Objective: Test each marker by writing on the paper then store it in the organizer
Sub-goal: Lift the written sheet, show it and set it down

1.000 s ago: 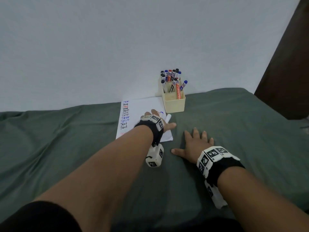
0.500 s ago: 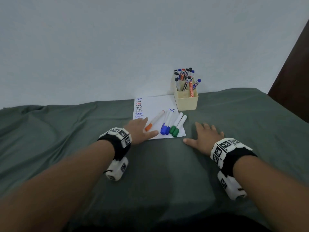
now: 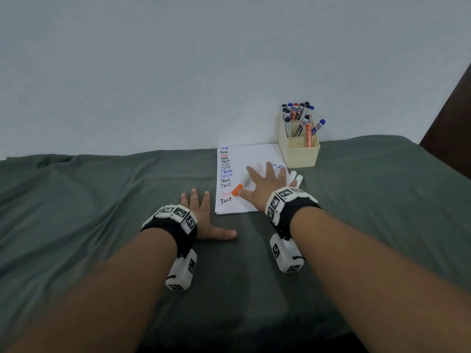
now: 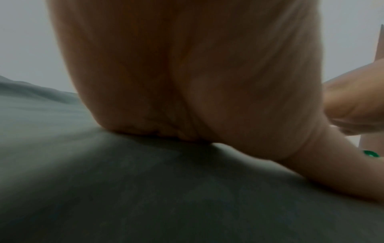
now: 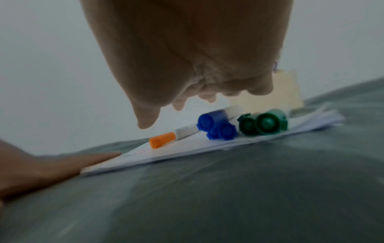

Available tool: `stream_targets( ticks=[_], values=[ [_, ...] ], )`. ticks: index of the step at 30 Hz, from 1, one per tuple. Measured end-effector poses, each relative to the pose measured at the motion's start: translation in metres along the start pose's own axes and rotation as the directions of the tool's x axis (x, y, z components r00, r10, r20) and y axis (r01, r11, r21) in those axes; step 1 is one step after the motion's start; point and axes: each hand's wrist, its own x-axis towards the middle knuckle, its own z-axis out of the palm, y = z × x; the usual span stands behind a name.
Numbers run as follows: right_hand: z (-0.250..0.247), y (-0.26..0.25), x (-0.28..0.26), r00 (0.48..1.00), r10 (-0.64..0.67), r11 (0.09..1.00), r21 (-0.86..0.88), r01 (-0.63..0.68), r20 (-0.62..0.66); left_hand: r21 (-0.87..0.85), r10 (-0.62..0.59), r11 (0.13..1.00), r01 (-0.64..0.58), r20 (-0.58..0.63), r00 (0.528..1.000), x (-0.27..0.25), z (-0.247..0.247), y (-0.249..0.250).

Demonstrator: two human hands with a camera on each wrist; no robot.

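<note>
A white paper (image 3: pixel 254 156) with rows of "Test" lies on the green cloth. On it lie an orange-capped marker (image 3: pixel 237 190) (image 5: pixel 162 142), two blue-capped markers (image 5: pixel 216 127) and two green-capped markers (image 5: pixel 263 125). My right hand (image 3: pixel 265 183) (image 5: pixel 187 65) hovers just above them with its fingers spread and holds nothing; its thumb is close to the orange cap. In the head view it hides most of the markers. My left hand (image 3: pixel 201 215) (image 4: pixel 187 74) lies flat on the cloth left of the paper's near corner. The cream organizer (image 3: pixel 300 155) stands behind the paper.
Several black, blue and red markers (image 3: pixel 298 114) stand in the organizer's back compartments; its front compartment looks empty. A pale wall rises right behind it. The green cloth (image 3: pixel 102 200) spreads wide on both sides, with a dark panel at the far right.
My left hand has drawn back off the paper onto the cloth at its left. My right hand has left the cloth and moved over the markers. The head view has shifted too.
</note>
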Motion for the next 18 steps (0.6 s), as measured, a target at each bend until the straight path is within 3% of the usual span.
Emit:
stream_targets(
  ticks=[4, 10, 18],
  values=[
    [0.009, -0.016, 0.014, 0.993, -0.112, 0.978, -0.172, 0.118, 0.043, 0.023, -0.004, 1.0, 0.004, 0.016, 1.0, 0.002, 0.0, 0.002],
    [0.009, -0.006, 0.012, 1.0, 0.022, 0.984, -0.176, -0.019, 0.018, 0.025, -0.021, 0.999, 0.02, 0.018, 1.0, 0.004, 0.003, 0.004],
    [-0.003, 0.017, 0.005, 0.976, 0.187, 0.977, 0.122, -0.174, -0.108, 0.021, -0.021, 1.0, 0.021, 0.04, 0.999, 0.002, -0.001, 0.004]
  ],
)
